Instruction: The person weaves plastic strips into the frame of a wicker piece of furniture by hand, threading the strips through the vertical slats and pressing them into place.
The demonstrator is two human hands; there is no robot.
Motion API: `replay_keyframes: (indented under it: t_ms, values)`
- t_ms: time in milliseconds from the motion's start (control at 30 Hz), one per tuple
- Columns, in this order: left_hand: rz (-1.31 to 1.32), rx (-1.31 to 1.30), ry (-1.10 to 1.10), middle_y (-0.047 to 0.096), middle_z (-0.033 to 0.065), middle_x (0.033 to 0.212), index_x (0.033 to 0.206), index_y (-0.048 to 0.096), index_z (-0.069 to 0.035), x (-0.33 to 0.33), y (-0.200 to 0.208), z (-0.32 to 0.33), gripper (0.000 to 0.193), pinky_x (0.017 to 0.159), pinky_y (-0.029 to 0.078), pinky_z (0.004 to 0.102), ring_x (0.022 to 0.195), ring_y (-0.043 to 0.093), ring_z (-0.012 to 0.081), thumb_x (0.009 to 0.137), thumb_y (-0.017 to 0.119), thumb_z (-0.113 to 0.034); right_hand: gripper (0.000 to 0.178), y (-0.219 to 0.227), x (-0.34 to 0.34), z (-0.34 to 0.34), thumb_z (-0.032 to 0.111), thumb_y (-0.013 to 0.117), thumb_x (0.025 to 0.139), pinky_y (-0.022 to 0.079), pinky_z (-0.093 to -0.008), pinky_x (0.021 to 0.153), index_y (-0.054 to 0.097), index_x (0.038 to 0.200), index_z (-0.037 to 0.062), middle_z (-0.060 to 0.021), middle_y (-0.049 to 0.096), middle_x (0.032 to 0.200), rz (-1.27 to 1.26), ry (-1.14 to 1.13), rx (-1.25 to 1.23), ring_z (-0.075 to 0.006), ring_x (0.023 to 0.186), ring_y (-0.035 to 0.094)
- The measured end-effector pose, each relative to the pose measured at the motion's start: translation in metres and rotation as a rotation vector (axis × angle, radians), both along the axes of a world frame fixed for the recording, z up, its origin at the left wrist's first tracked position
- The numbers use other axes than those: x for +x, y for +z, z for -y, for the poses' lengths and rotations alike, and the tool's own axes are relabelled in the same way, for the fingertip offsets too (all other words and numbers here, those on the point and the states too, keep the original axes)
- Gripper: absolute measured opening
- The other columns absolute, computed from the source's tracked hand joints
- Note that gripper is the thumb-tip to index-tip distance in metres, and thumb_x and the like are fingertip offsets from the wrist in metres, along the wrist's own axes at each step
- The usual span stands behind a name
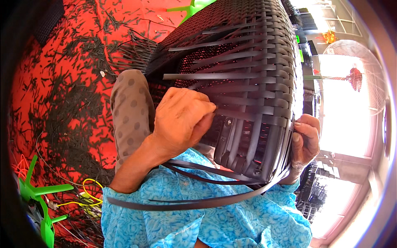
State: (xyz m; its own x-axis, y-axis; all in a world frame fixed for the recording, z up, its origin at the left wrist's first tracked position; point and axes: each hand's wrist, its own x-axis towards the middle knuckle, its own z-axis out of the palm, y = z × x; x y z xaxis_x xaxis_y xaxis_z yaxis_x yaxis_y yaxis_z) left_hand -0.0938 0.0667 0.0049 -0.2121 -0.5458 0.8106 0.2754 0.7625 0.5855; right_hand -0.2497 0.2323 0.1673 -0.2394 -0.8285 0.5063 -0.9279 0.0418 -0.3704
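A black wicker piece [281, 53], half woven from flat plastic strips over a frame, stands tilted across my lap. My left hand [184, 118] is closed in a fist in front of its open side, on the end of a flat black strip [244, 110] that runs to the woven edge. Around the right-hand edge, my right hand [305, 138] curls its fingers and thumb against the wicker. Several loose strip ends [211, 76] stick out leftward above my left hand. A long loose strip [198, 204] bows from the lower corner across my blue patterned shirt.
Strip cuttings [74, 107] litter the red floor covering [132, 12]. Bright green chair-like legs [45, 190] and a yellow cord [84, 194] lie at lower left. A bundle of strip ends [136, 56] spreads beyond my knee [132, 99]. A fan [355, 76] stands at right.
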Motion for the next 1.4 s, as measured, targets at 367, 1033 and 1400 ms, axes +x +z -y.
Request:
replay_keyframes:
  t_ms: [367,1033,1400]
  values:
    - [-0.003,0.444,-0.74,0.062,0.0112,0.085,0.109,0.061,0.003,0.017,0.018,-0.003,0.032,0.067,0.045,0.0266,0.075,0.059,0.0183,0.078,0.06,0.005,0.019,-0.002,-0.007,-0.003,0.014,0.07,0.077,0.041,-0.0248,0.064,0.063,0.086,-0.001,-0.0132,0.057,0.088,-0.021,-0.001,0.002,-0.0158,0.074,0.052]
    - [0.306,-0.176,0.199,0.064,0.0093,0.082,0.101,0.063,-0.002,0.025,0.011,0.015,0.035,0.063,0.046,0.0329,0.07,0.061,0.0237,0.068,0.058,0.009,0.031,0.034,0.015,0.023,0.008,0.079,0.059,0.046,-0.0311,0.061,0.068,0.088,0.0062,-0.0075,0.063,0.088,-0.294,0.199,0.177,-0.0217,0.07,0.06]
    - [0.29,0.126,-0.096,0.056,0.0175,0.102,0.095,0.062,0.004,0.079,0.118,0.015,0.03,0.089,0.041,0.0376,0.099,0.053,0.0268,0.075,0.069,-0.018,0.011,0.024,-0.05,-0.011,0.005,0.066,0.078,0.049,-0.0284,0.065,0.064,0.087,0.0002,-0.0103,0.063,0.088,0.136,0.072,0.037,-0.0182,0.073,0.062]
